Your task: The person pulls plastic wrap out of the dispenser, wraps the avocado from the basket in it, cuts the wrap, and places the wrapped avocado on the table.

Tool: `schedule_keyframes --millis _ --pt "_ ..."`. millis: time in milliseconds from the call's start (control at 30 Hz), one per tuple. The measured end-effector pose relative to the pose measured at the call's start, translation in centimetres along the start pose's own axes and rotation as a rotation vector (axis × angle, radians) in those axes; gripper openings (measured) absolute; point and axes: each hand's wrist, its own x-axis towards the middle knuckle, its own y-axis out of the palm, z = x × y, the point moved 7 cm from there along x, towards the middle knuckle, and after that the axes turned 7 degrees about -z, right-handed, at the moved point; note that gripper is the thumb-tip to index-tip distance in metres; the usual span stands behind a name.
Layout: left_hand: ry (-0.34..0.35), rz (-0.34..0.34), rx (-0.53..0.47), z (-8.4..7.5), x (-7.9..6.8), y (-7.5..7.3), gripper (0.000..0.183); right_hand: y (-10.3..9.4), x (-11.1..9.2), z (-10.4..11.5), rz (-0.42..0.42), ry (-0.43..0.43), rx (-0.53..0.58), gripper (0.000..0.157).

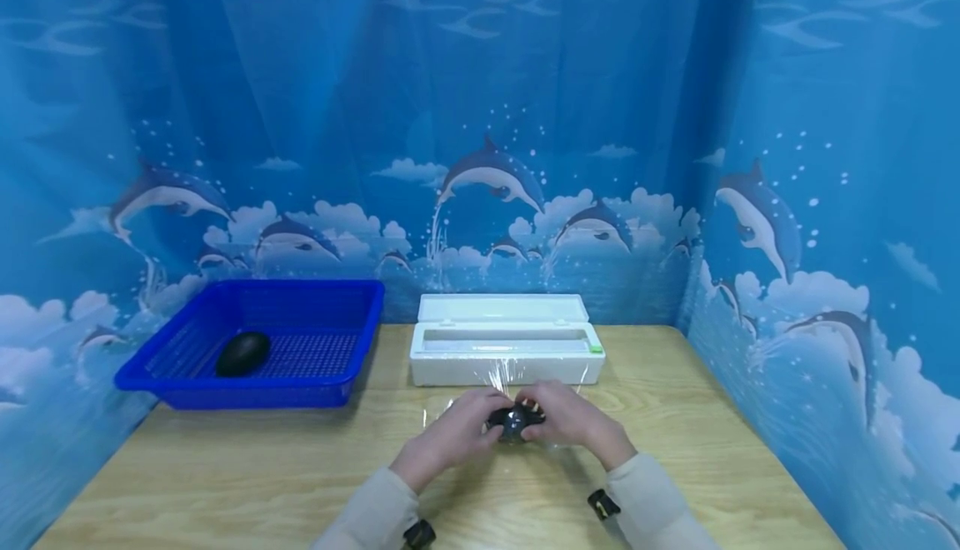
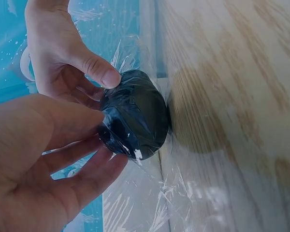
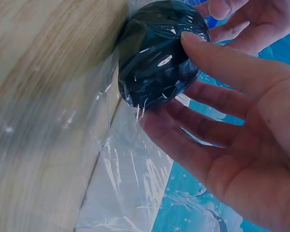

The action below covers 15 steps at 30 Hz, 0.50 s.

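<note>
A dark, rounded fruit that looks like an avocado (image 2: 137,113) sits low over the table, with clear cling film (image 3: 130,179) around it. My left hand (image 1: 465,427) grips it from the left side, thumb and fingers curled on the film-covered skin. From the other side, my right hand (image 1: 567,418) holds it between thumb and fingers, as the right wrist view shows. The film stretches from the fruit toward a white cling film box (image 1: 502,371), which stands behind the hands with its lid up. The fruit's underside is hidden.
At the left, a blue plastic basket (image 1: 255,393) holds another dark oval fruit (image 1: 243,353). A green slider (image 1: 596,349) sits at the film box's right end. The wooden table (image 1: 247,483) meets a dolphin-print curtain (image 1: 480,100) behind and at the right.
</note>
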Motion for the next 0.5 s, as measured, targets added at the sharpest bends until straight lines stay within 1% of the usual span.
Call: schedule_keyframes --millis 300,400,500 --pt "-0.012 0.001 -0.013 0.14 -0.15 -0.06 0.038 0.05 0.13 0.06 -0.008 -0.011 -0.004 0.039" --pt "-0.004 0.001 -0.002 0.07 -0.16 -0.09 0.038 0.04 0.09 0.10 -0.010 -0.016 -0.003 0.039" --pt "0.008 -0.004 0.009 0.02 -0.07 -0.12 0.038 -0.05 0.07 0.09 -0.009 -0.003 -0.003 0.039"
